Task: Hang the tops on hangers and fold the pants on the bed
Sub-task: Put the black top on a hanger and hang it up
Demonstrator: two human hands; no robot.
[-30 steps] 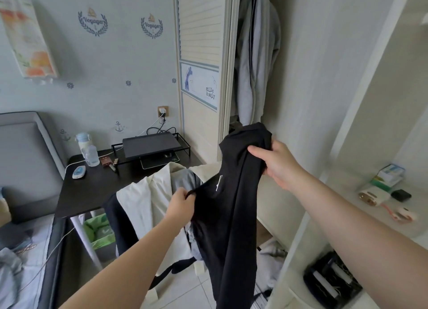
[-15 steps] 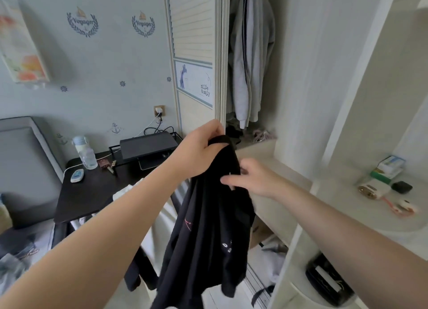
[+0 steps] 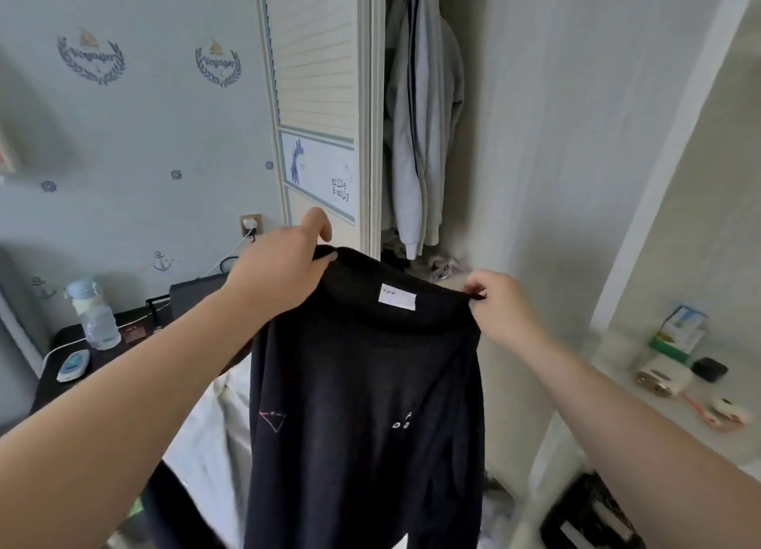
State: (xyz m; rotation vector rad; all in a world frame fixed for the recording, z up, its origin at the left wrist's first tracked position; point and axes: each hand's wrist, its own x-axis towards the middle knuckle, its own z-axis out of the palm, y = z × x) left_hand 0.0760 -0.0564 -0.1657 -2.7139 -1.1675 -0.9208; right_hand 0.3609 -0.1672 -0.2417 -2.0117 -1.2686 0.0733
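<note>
Two hands hold black top (image 3: 362, 404) up by neckline, spread between them, likely to open collar for hanging. Grip: left hand (image 3: 284, 268) clamped on one collar edge, right hand (image 3: 500, 305) pinching other. Fabric soft, limp, knit-like; hangs straight below hands. White rectangular label (image 3: 396, 297) inside collar. Beyond hands, grey jacket (image 3: 420, 116) hangs in wardrobe (image 3: 514, 137).

Far left: a dark desk (image 3: 99, 361) carries a clear water bottle (image 3: 94, 318) and a small white device (image 3: 73, 365). A wall socket (image 3: 251, 224) above the desk holds a white plug. The louvred wardrobe door (image 3: 317, 75) bears a giraffe panel (image 3: 319, 170). Right: a pale shelf (image 3: 642, 408) holds a green-and-white box (image 3: 679, 334), a small black case (image 3: 709, 369) and a white-and-gold device (image 3: 663, 377).
</note>
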